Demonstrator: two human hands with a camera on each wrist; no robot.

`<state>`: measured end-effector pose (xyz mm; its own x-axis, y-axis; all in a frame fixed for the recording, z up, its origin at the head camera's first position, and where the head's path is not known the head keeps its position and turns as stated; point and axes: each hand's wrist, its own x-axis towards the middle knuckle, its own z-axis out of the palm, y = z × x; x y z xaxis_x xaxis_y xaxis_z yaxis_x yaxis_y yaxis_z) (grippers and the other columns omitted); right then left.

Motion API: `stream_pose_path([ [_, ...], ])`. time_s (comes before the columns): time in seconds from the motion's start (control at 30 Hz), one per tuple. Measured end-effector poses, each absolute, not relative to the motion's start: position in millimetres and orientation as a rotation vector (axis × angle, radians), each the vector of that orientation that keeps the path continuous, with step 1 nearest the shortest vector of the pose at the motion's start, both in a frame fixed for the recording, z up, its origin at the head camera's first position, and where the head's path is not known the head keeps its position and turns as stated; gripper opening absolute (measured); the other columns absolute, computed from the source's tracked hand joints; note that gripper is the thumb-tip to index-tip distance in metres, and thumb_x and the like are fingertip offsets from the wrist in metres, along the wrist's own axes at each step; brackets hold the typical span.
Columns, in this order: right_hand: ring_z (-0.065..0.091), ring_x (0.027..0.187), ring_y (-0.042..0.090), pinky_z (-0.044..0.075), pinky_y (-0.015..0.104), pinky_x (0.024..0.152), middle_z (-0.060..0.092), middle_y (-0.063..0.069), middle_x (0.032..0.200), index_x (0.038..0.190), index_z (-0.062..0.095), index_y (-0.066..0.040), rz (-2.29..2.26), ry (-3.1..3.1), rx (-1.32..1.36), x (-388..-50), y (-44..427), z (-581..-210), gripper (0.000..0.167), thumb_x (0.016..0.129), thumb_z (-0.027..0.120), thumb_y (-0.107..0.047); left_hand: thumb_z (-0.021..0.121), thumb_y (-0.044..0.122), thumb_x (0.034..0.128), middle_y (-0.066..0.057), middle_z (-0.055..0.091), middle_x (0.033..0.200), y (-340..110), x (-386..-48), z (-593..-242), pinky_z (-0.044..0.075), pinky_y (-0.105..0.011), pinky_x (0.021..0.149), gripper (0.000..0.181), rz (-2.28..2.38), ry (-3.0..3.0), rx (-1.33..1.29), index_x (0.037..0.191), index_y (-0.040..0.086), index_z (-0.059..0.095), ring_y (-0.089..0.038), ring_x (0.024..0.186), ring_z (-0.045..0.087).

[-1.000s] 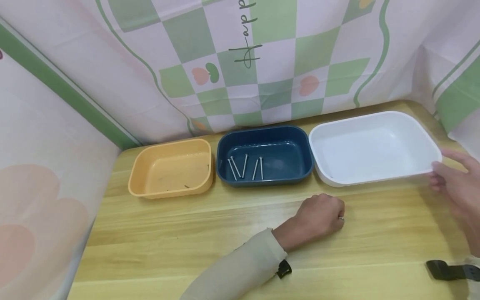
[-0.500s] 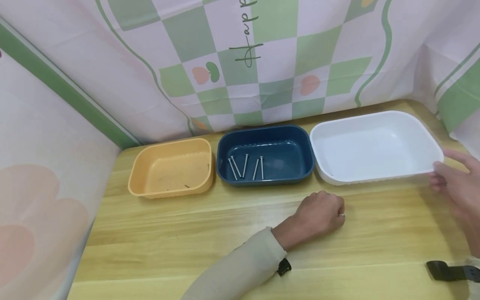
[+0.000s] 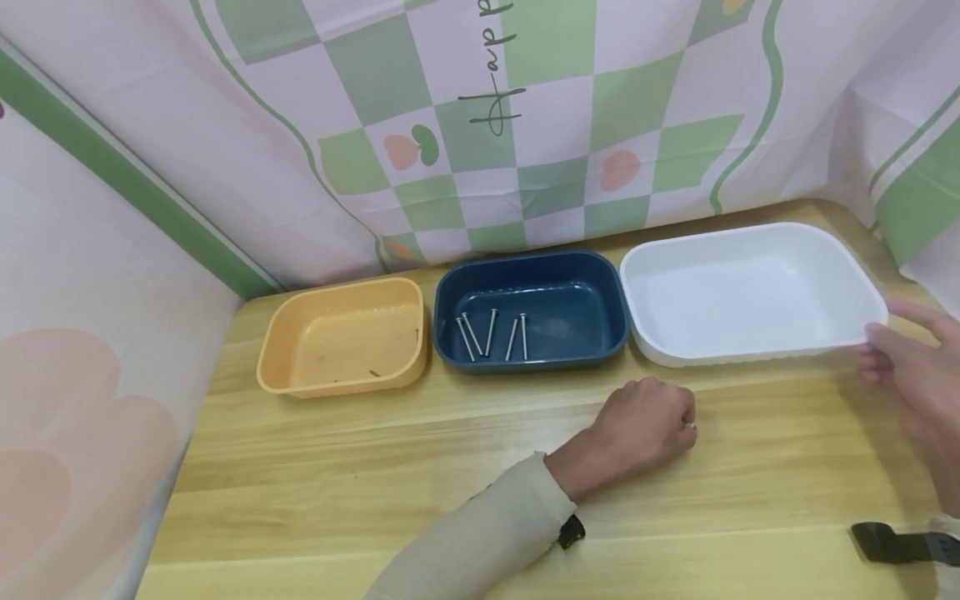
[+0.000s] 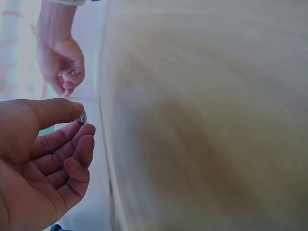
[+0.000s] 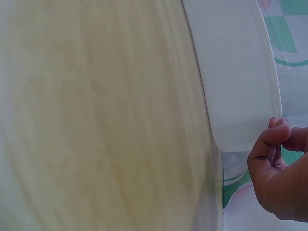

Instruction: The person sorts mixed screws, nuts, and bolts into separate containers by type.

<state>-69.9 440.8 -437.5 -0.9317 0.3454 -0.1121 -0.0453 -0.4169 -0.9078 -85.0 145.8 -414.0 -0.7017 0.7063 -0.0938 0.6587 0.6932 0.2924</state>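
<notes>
A small silver metal piece, perhaps a nut, is pinched between thumb and fingertips of my left hand. In the head view that hand is above the table, in front of the gap between the blue and white trays, with only a glint of the piece showing. My right hand grips the right end of the white tray, thumb and fingers on its rim. In the right wrist view, the right hand holds the tray's corner. No objects are visible inside the white tray.
Left of the white tray stands a dark blue tray holding several long silver screws. Farther left is a yellow tray with a few tiny dark bits. A patterned curtain hangs behind the wooden table.
My left hand has shifted slightly away and to the right. The white tray's near edge has moved back a little, while my right hand keeps its grip on the rim.
</notes>
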Motion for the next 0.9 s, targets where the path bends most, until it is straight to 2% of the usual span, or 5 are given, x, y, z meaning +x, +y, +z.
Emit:
stream_pose_path([
  [0.33, 0.063, 0.047, 0.013, 0.049, 0.021, 0.04, 0.066, 0.009, 0.059, 0.109, 0.058, -0.016, 2.423, -1.525, -0.437, -70.6, 438.5, -435.7, 0.034, 0.098, 0.046, 0.014, 0.07, 0.017, 0.0882, 0.012, 0.033, 0.052, 150.7, -85.9, -406.1, 0.027, -0.016, 0.043, 0.035, 0.408, 2.688, 1.112, 0.06, 0.023, 0.051, 0.0, 0.05, 0.028],
  [0.43, 0.063, 0.047, 0.013, 0.049, 0.02, 0.04, 0.066, 0.009, 0.06, 0.106, 0.061, -0.016, 2.421, -1.534, -0.431, -70.0, 437.7, -434.9, 0.035, 0.098, 0.046, 0.014, 0.07, 0.016, 0.0882, 0.014, 0.038, 0.053, 150.9, -87.3, -403.0, 0.03, -0.015, 0.044, 0.029, 0.417, 2.702, 1.109, 0.063, 0.025, 0.058, 0.001, 0.05, 0.032],
  [0.63, 0.062, 0.047, 0.014, 0.049, 0.021, 0.04, 0.066, 0.01, 0.06, 0.105, 0.063, -0.017, 2.424, -1.544, -0.409, -69.3, 438.0, -433.9, 0.036, 0.098, 0.045, 0.015, 0.07, 0.019, 0.0896, 0.019, 0.051, 0.062, 150.6, -92.7, -395.6, 0.036, -0.013, 0.049, 0.012, 0.426, 2.717, 1.105, 0.082, 0.028, 0.074, 0.004, 0.056, 0.044],
  [0.73, 0.062, 0.048, 0.013, 0.049, 0.02, 0.04, 0.065, 0.01, 0.061, 0.105, 0.062, -0.016, 2.422, -1.548, -0.403, -69.4, 437.9, -434.1, 0.035, 0.098, 0.046, 0.015, 0.07, 0.019, 0.0902, 0.02, 0.052, 0.065, 151.2, -95.6, -392.0, 0.036, -0.012, 0.051, 0.011, 0.429, 2.717, 1.11, 0.086, 0.027, 0.076, 0.005, 0.058, 0.046],
  [0.9, 0.062, 0.049, 0.014, 0.049, 0.021, 0.041, 0.065, 0.01, 0.062, 0.104, 0.061, -0.013, 2.448, -1.52, -0.395, -70.2, 437.7, -435.4, 0.033, 0.098, 0.045, 0.015, 0.07, 0.021, 0.0904, 0.019, 0.053, 0.066, 151.7, -99.3, -388.2, 0.037, -0.012, 0.052, 0.01, 0.429, 2.718, 1.13, 0.082, 0.026, 0.073, 0.004, 0.059, 0.047],
])
